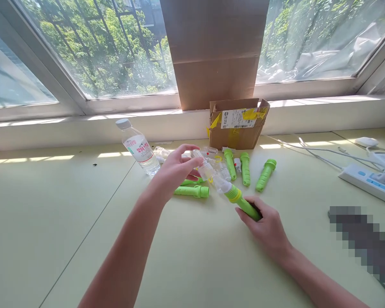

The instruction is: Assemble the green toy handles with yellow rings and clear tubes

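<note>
My right hand is wrapped around a green plastic handle, which tilts up to the left. A yellow ring sits at its threaded end, with a whitish piece beyond it. My left hand pinches the upper end of a clear plastic tube, in line with the handle; whether the two touch is hard to tell. Under and beside my left hand lie a green handle and several clear tubes. More green handles lie behind the held one.
A water bottle stands left of the loose parts. Behind them is an open cardboard box against the sill. A white power strip with cables lies at right, near a blurred dark object. Windows line the back.
</note>
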